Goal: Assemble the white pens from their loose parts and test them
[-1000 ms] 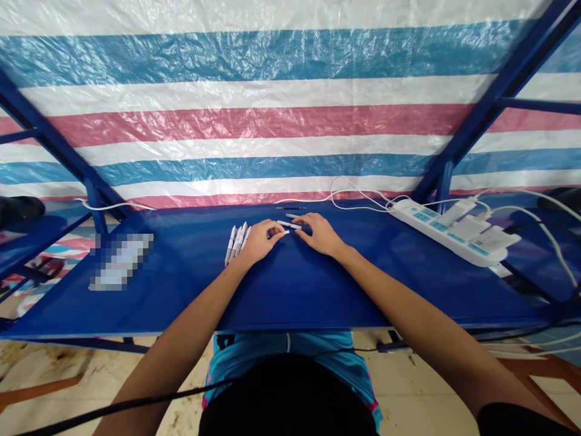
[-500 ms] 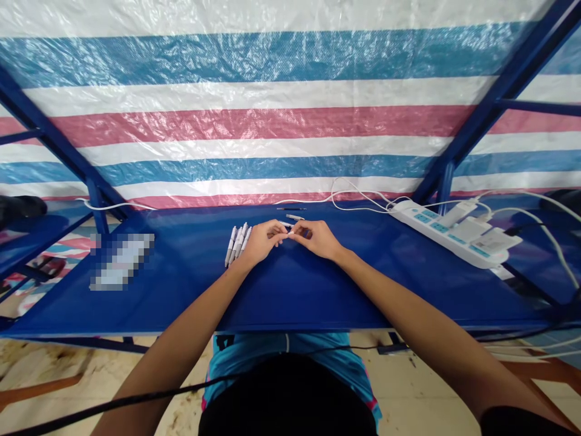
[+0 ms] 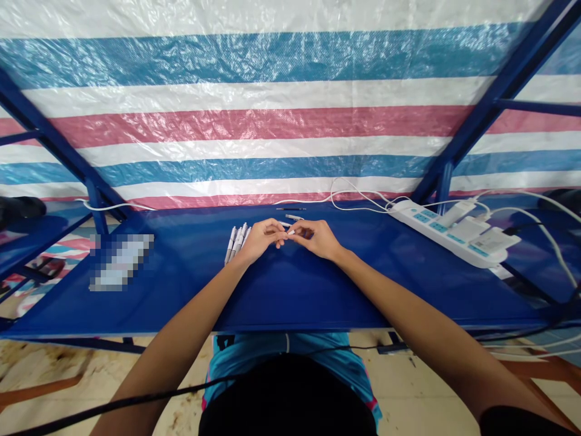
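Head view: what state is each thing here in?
Left hand, fingers pinching a short white pen part
Right hand, fingers pinching the same part
White pens, lying bunched together, partly behind the left hand
Thin black pen, lying flat
White power strip, chargers plugged in

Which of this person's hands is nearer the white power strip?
The right hand is nearer, off to the side of the white power strip; the left hand sits farther away, beyond the right hand.
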The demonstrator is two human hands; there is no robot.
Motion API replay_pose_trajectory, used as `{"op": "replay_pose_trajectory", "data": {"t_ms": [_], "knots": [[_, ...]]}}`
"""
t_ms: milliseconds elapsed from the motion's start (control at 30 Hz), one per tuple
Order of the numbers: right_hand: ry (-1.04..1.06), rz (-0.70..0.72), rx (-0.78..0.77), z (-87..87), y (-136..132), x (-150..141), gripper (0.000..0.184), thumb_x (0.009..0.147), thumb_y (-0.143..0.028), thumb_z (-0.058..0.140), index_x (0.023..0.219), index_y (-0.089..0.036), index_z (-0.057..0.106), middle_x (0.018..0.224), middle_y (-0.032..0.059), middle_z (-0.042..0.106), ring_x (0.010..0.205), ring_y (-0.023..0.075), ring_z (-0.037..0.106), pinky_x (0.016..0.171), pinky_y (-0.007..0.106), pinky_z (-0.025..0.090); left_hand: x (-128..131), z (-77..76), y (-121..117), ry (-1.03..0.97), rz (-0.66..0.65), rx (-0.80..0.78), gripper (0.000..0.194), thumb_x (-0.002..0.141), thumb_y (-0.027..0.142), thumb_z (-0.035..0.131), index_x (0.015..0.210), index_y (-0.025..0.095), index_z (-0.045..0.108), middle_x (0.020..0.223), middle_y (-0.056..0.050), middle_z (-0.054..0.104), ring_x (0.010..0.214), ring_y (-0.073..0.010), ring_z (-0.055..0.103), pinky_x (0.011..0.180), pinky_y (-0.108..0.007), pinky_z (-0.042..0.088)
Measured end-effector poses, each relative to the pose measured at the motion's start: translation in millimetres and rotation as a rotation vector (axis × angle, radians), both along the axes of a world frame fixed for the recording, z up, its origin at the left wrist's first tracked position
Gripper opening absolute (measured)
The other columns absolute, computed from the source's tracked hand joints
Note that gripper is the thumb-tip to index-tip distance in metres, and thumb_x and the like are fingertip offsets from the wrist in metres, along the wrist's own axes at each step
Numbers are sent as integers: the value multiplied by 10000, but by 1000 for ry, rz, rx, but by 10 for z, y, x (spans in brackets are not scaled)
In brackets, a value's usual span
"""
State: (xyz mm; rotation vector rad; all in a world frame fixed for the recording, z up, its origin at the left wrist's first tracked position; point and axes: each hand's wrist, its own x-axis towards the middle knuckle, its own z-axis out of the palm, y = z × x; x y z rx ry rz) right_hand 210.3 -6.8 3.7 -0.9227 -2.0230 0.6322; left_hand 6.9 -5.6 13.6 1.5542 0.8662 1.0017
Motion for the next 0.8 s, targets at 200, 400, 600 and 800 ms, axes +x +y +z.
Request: {"op": "replay_pose_trajectory", "data": {"t_ms": [200,400,600,800], "knots": [[2,1,5,5,-13,-18,330,923,-515,652,882,-204,755,672,5,665,584,147,615,587,265,480,-7,-21,4,92,20,78,272,895,434,698,823,178,641,698,-21,698,595,-143,636,607,-271,542],[36,-169,62,45,6,26,281,919,-474,657,893,-207,742,651,6,677,564,146,601,577,258,468,-17,-44,79,511,191,574,214,993,243,529,1013,205,738,1082,-88,780,1093,-261,690,1033,-446,543],[52,-249,68,81,19,61,256,906,-453,658,866,-213,735,648,17,687,566,168,610,591,279,481,-30,-158,207,761,41,658,388,989,196,526,1355,224,653,1460,-93,655,1453,-292,497,1225,-508,379],[40,-250,65,87,9,68,227,911,-422,652,876,-212,730,664,16,698,565,170,621,605,284,485,-13,-114,188,855,46,658,280,956,146,590,1205,194,708,1255,-117,746,1272,-301,606,1116,-478,457]]}}
